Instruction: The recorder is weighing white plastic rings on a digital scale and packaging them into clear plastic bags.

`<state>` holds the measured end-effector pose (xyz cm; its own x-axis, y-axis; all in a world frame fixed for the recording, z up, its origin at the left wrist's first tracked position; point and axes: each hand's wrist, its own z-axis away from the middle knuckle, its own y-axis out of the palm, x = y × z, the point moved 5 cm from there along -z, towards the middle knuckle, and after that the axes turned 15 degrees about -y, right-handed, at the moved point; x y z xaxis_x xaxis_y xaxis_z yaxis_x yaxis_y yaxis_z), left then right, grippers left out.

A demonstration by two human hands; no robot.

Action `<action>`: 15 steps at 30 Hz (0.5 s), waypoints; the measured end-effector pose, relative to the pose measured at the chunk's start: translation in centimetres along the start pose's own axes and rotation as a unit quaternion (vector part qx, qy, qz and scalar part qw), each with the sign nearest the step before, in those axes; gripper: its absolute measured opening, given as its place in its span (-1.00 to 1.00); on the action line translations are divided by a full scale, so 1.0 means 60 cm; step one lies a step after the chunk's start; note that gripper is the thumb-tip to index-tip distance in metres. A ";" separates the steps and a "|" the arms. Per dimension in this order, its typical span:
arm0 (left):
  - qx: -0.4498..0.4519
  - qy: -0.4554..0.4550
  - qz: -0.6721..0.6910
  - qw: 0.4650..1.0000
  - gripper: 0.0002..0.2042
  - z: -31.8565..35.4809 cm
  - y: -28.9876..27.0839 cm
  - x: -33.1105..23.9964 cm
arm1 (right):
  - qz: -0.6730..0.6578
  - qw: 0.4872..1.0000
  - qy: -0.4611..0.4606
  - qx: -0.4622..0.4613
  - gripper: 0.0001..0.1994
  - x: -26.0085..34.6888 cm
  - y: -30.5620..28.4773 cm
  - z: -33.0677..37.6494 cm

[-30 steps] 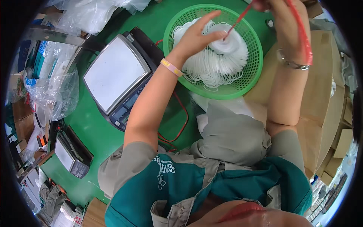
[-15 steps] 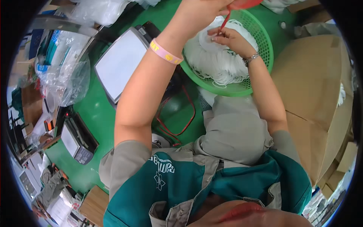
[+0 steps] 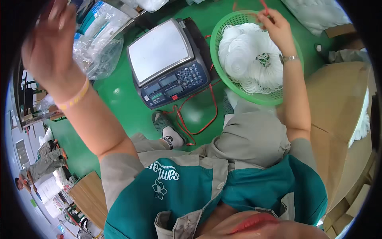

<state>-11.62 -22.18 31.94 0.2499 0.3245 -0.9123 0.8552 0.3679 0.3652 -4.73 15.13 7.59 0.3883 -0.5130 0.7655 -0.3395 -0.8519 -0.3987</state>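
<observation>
I see my right hand (image 3: pixel 278 30) up at the far rim of the green basket (image 3: pixel 223 77), fingers pinched around a thin red strip (image 3: pixel 264 5) that runs up and away out of the top of the picture. The grip is narrow, thumb against the fingertips, and the strip's long axis points away from me, slightly leftward from the hand.

The basket sits on the green floor (image 3: pixel 119 111) ahead and to my right, full of white looped cords (image 3: pixel 248 59) piled in flat coils. My right hand hovers directly over that pile, wrist with its metal bracelet (image 3: pixel 289 58) just above the nearer coils, so this hand is clearly the closer one to the cords.

My left hand (image 3: pixel 49 44) is raised high on the far left, well apart from the basket, blurred at the fingers. I cannot tell whether it holds anything or how far its fingers are spread. A yellow band (image 3: pixel 73 97) rings that wrist.

Between the two hands lies a weighing scale (image 3: pixel 163 51) with a blank steel plate, its keypad facing me, just beside the basket's left rim. A red cable (image 3: pixel 199 119) loops on the floor from the scale toward my shoe (image 3: pixel 167 129). Clear plastic bags (image 3: pixel 99 51) lie to the left of the scale, and brown cardboard (image 3: pixel 342 119) spreads on my right.
</observation>
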 end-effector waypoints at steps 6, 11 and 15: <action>-0.162 -0.204 -0.365 0.894 -0.79 0.119 0.083 0.262 | 0.062 0.929 -0.360 0.057 -0.62 0.047 0.109 -0.058; -0.134 -0.270 -0.459 0.836 -0.72 0.182 0.060 0.591 | 0.209 0.947 -0.116 0.214 -0.52 -0.027 0.145 -0.006; -0.156 -0.243 -0.543 0.789 -0.69 0.197 0.035 0.751 | 0.143 0.958 -0.080 0.235 -0.63 0.000 0.137 0.046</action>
<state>6.80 -17.10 -10.62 -0.3432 -0.6730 -0.6552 0.5506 0.4210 -0.7208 -5.14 7.82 2.90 0.4760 -0.7099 0.5191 -0.0430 -0.6084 -0.7925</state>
